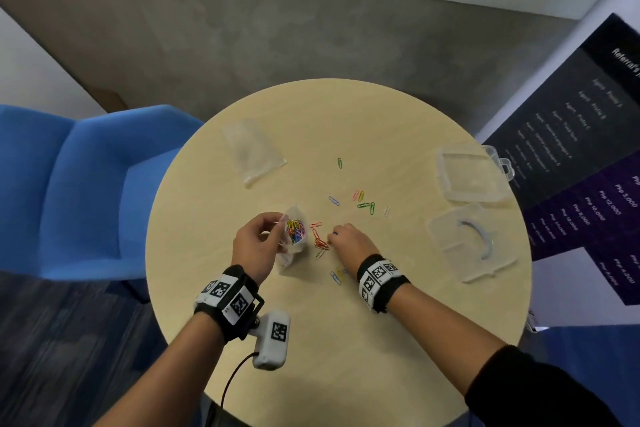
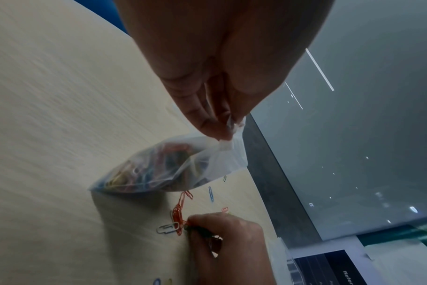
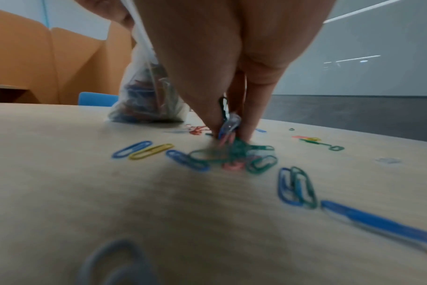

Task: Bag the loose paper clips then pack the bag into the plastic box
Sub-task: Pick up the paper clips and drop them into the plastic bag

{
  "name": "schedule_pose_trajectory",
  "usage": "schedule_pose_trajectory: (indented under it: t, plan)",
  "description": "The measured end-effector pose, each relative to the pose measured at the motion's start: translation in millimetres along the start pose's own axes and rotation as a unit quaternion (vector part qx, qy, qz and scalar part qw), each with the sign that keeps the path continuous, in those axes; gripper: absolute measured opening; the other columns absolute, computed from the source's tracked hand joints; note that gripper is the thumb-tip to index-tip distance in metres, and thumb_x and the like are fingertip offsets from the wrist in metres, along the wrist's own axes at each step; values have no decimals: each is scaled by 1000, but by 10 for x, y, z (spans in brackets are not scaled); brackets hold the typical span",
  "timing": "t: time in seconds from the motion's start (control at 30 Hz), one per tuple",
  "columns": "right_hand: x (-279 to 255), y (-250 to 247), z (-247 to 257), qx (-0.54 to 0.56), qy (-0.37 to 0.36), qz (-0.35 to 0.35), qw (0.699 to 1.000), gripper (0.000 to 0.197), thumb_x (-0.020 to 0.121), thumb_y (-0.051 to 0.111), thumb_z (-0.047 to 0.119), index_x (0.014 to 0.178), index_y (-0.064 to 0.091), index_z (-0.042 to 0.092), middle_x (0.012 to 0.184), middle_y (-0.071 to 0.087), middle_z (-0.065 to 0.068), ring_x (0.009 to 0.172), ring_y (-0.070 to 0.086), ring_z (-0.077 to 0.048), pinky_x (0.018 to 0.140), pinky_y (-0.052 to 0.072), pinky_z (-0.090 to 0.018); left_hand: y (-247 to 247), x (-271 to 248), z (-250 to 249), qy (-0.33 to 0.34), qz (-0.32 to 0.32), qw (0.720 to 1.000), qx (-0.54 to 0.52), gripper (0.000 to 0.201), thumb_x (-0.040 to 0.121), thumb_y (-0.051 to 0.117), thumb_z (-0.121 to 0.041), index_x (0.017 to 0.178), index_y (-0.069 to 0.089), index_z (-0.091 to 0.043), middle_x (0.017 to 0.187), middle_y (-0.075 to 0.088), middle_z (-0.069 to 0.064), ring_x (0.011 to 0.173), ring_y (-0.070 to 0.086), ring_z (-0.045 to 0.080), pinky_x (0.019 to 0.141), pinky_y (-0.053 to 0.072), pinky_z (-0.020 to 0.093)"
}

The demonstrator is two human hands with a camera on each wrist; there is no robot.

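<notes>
- Clips bunch under my right hand: its fingertips press together, pinching a small tangle of green and blue ones against the table. The tangle could shed a clip as I lift, I think, since several are only hooked through each other.
- Bag sits just left of those fingers, its bottom on the table and already well filled. My left hand pinches its top edge between thumb and fingers. The mouth looks narrow and limp; if it sags, I'd expect my next handful to hit the plastic and scatter.
- Red clips lie between my two hands, chained together; dragging one may pull the rest along.
- More clips lie loose beyond my fingertips, and a few near my right wrist could be swept off by my forearm.
- Farther right of my right hand sit the open box and, nearer, its lid, both close to the rim, so a knock might send them over.
- A spare bag lies flat beyond my left fingers.
- The table is round, pale wood grain and smooth, so clips will slide.
- Past it: a blue chair on my left, grey floor, a dark poster on my right.
</notes>
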State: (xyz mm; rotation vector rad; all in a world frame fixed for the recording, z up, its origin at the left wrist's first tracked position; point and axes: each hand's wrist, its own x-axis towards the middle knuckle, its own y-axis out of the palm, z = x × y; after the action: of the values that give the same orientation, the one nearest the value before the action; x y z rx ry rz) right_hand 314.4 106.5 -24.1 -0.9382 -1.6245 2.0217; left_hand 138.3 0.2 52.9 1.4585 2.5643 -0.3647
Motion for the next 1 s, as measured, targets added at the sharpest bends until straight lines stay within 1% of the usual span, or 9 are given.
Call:
schedule_pose_trajectory:
  t: [0.13,0.2,0.3,0.47,0.6,0.8,0.87,0.93,1.0]
  plan:
    - [68,-130,-131,89,72,-34,993,28,94,49,6,110,71,9,107,69,-11,101,63,-29,89,50,-32,-26,-2,16,5,13,1000,12,10,92,65,-19,97,73,-14,85,74,10,68,67,18,68,60,39]
    - [30,-217,-215,226,160,-89,957,21,91,61,11,107,75,9,106,73,-8,99,67,-22,93,50,-25,-16,-6,26,9,19,1000,17,10,92,66,-18,97,73,-15,85,75,8,69,69,18,69,61,39]
    - [-71,-374,-306,423,258,-157,855,18,82,75,12,100,77,8,98,75,-8,88,71,-18,87,55,-25,44,-15,23,9,25,1000,11,9,91,67,-21,96,73,-16,83,75,7,68,68,18,69,60,40]
    - [-153,-775,-201,732,269,-143,610,17,80,75,-1,96,74,2,102,73,-16,84,71,-20,74,59,-26,248,-28,-21,10,46,999,-4,9,92,66,-21,94,72,-16,70,71,4,62,64,15,67,58,34]
    - [-166,-937,25,817,233,-98,518,14,83,68,-6,97,70,-3,93,72,-15,82,69,-23,75,60,-26,390,5,-38,16,60,998,-4,9,92,65,-20,96,71,-14,73,72,11,65,66,20,69,59,39]
    - [-100,-822,189,713,256,-35,652,25,83,71,1,107,69,-6,95,71,-17,81,69,-22,77,59,-31,431,34,-51,22,71,997,12,13,90,68,-23,98,72,-14,76,73,8,67,68,21,72,60,43]
    - [-49,-887,231,631,257,-30,732,19,81,75,13,96,76,2,91,74,-13,84,70,-24,84,58,-39,418,32,-57,21,76,997,15,12,90,68,-22,98,73,-14,78,74,8,68,68,22,72,60,43]
    - [-4,-983,263,507,253,-17,824,17,86,66,20,78,76,8,73,71,-6,73,67,-22,72,55,-31,415,50,-50,17,73,997,14,12,91,67,-21,98,73,-13,79,74,8,68,68,21,73,60,44]
    - [47,-1081,341,440,245,0,864,21,88,58,12,71,69,6,68,65,-7,69,63,-23,62,49,-26,420,75,-40,16,69,997,14,11,91,67,-19,100,72,-15,80,74,7,70,69,22,75,60,45]
